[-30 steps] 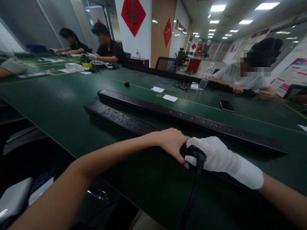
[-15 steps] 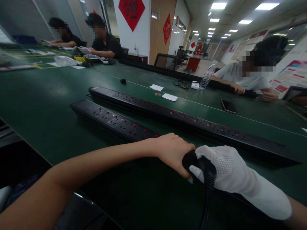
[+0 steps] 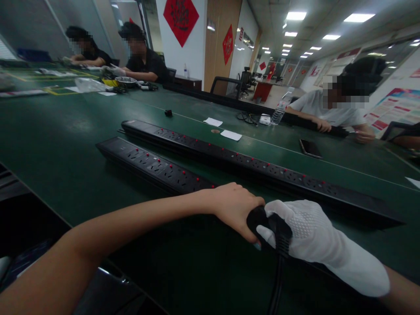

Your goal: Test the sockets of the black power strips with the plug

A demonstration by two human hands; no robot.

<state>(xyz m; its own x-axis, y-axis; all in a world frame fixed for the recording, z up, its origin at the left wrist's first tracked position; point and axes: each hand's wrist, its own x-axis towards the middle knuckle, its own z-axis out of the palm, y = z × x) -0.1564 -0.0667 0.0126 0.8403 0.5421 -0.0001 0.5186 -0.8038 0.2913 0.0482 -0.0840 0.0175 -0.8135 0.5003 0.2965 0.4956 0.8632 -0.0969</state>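
Observation:
My bare left hand [image 3: 236,209] is wrapped round a black connector [image 3: 257,221] at the lower centre. My right hand [image 3: 302,227], in a white dotted glove, grips the black plug [image 3: 282,234], which sits against that connector; a thick black cable hangs down from it. Whether the two parts are fully joined is hidden by the fingers. Just behind my left wrist lies a black power strip [image 3: 149,162] with red lights or switches, its right part covered by my hand. A longer black power strip [image 3: 210,151] lies behind it, running toward the right.
On the green table [image 3: 65,153] are white paper pieces [image 3: 231,135], a small black object [image 3: 168,113], a phone [image 3: 310,148] and a water bottle [image 3: 280,109]. A person in white [image 3: 328,107] holds a long black bar at the right. Two people sit at the far left.
The camera view has shifted slightly. Both hands keep their hold on the connector and plug, appearing a little further left. The person at the right has leaned slightly.

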